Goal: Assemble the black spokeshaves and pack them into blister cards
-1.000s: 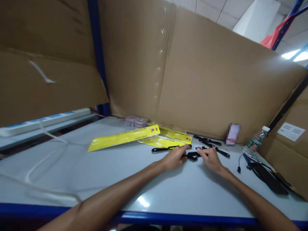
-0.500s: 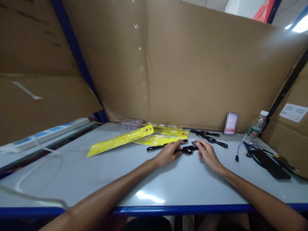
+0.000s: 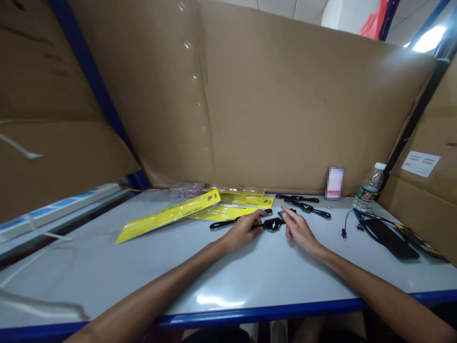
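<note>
A black two-handled spokeshave (image 3: 273,224) lies in front of me, its middle opening showing. My left hand (image 3: 241,232) is closed around its left handle. My right hand (image 3: 299,230) pinches a small flat dark blade-like plate (image 3: 281,215) just above the tool's right side, and the fingers partly hide both that plate and the right handle. Behind my left hand lies another black spokeshave (image 3: 222,224), partly covered by the hand. Two more spokeshaves, one nearer (image 3: 307,208) and one farther (image 3: 297,198), rest at the back right.
Yellow blister packs (image 3: 171,215) are piled at the back left, by a clear plastic box (image 3: 187,189). A phone-like upright screen (image 3: 334,183), a water bottle (image 3: 369,188), a dark flat object (image 3: 392,239) and cords are at the right. A power strip (image 3: 64,209) runs along the left. Cardboard walls surround the table.
The view has shifted slightly, moving everything a little left. The right-hand fingers have straightened somewhat over the plate. My left hand keeps its hold on the spokeshave.
</note>
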A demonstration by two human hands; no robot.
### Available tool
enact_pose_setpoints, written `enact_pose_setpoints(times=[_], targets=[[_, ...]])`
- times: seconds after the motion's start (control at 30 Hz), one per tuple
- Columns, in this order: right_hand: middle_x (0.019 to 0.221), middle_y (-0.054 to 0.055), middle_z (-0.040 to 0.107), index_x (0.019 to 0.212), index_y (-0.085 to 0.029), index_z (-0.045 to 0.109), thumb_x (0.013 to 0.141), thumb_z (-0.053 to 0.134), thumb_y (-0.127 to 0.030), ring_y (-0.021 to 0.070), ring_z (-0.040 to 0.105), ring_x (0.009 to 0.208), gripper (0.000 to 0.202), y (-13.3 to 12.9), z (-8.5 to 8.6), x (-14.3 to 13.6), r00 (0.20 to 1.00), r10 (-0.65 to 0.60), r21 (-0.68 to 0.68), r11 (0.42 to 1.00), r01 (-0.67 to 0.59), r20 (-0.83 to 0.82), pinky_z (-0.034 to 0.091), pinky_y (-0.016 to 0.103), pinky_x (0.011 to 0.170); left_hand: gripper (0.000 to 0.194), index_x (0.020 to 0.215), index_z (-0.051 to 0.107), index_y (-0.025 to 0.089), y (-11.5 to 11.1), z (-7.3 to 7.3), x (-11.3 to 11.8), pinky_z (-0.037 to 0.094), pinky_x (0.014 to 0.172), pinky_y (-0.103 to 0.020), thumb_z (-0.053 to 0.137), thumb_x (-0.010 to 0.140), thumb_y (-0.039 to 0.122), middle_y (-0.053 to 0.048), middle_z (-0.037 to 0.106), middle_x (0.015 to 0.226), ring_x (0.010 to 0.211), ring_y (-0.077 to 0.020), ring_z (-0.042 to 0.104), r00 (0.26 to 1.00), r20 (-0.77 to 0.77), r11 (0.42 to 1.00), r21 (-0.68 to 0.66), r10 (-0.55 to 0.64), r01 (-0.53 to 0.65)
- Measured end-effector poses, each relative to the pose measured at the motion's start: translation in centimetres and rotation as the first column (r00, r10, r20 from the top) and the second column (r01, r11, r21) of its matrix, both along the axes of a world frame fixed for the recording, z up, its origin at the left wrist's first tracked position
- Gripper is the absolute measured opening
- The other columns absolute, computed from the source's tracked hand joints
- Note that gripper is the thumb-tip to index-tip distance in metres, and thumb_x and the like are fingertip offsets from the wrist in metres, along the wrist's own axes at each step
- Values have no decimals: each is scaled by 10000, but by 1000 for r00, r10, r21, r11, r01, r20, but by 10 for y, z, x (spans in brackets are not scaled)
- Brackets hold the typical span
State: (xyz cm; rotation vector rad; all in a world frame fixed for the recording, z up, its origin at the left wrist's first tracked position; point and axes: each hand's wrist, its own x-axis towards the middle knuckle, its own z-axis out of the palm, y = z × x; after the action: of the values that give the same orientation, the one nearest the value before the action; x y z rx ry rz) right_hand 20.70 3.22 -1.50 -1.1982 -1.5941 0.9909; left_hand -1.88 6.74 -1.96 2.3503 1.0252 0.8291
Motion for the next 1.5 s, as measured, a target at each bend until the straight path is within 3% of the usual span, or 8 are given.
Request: enact_pose_setpoints(times=[0.07, 0.17, 0.37, 0.7, 0.93, 1.13, 1.3, 1.5], targets=[[408, -53, 440, 843, -139, 734, 938, 429, -652, 134, 434, 434, 604, 2, -3, 0, 998, -23, 1, 1000, 23, 55, 361, 272, 534, 348, 1217, 558, 187, 0, 0, 0, 410, 709, -274, 541, 870, 181, -4, 620, 840, 751, -172, 566, 1000, 2, 1000, -1, 0, 0], [407, -40, 340, 435, -216, 470, 903, 435, -711, 120, 373, 444, 682, 6, -6, 0, 987, -125, 60, 991, 120, 97, 318, 285, 515, 334, 1195, 567, 193, 1, 0, 0, 406, 700, -266, 547, 862, 174, 4, 618, 828, 740, -166, 562, 1000, 4, 1000, 0, 4, -4], [498, -40, 425, 727, -183, 692, 916, 451, -655, 143, 418, 507, 563, 5, -5, -3, 992, -86, 95, 992, 78, 88, 332, 270, 528, 341, 1194, 571, 180, 0, 1, 1, 398, 689, -261, 547, 854, 175, 7, 620, 800, 731, -166, 561, 1000, 11, 1000, -3, 1, -1], [486, -46, 461, 841, -172, 733, 938, 470, -635, 139, 439, 498, 541, 10, 3, 4, 994, -18, 133, 991, 3, 112, 341, 265, 537, 344, 1208, 572, 186, 5, -5, -2, 399, 675, -262, 552, 866, 212, 9, 621, 793, 713, -167, 555, 1000, 22, 1000, 4, 6, -6], [427, -9, 460, 445, -196, 559, 930, 502, -602, 134, 468, 490, 635, 8, -4, 0, 991, -1, 144, 989, -19, 136, 354, 275, 565, 345, 1204, 576, 176, 2, -2, 0, 399, 674, -261, 543, 863, 206, 12, 607, 776, 708, -164, 553, 999, 33, 1000, -6, 7, -7], [469, -56, 497, 985, -161, 736, 914, 526, -581, 135, 472, 456, 475, 8, -5, -3, 997, 7, 85, 996, -14, 83, 349, 254, 507, 352, 1217, 563, 192, 2, -2, 0, 395, 670, -261, 542, 866, 193, 20, 598, 771, 700, -159, 540, 1000, 13, 1000, -7, 10, -10], [415, -11, 439, 464, -192, 572, 903, 503, -662, 128, 461, 464, 647, 11, -3, 0, 995, -37, 64, 997, 32, 89, 357, 270, 532, 349, 1218, 566, 192, 3, -3, -1, 398, 693, -264, 554, 871, 152, 10, 611, 810, 734, -158, 554, 1000, 9, 1000, 21, 10, -10], [452, -44, 488, 771, -174, 698, 907, 484, -669, 122, 450, 440, 556, 10, -2, 0, 999, -2, 31, 1000, 1, 37, 363, 258, 515, 354, 1221, 560, 195, 4, -4, -1, 394, 684, -264, 548, 869, 161, 18, 605, 791, 722, -160, 549, 1000, 2, 1000, 13, 11, -11]])
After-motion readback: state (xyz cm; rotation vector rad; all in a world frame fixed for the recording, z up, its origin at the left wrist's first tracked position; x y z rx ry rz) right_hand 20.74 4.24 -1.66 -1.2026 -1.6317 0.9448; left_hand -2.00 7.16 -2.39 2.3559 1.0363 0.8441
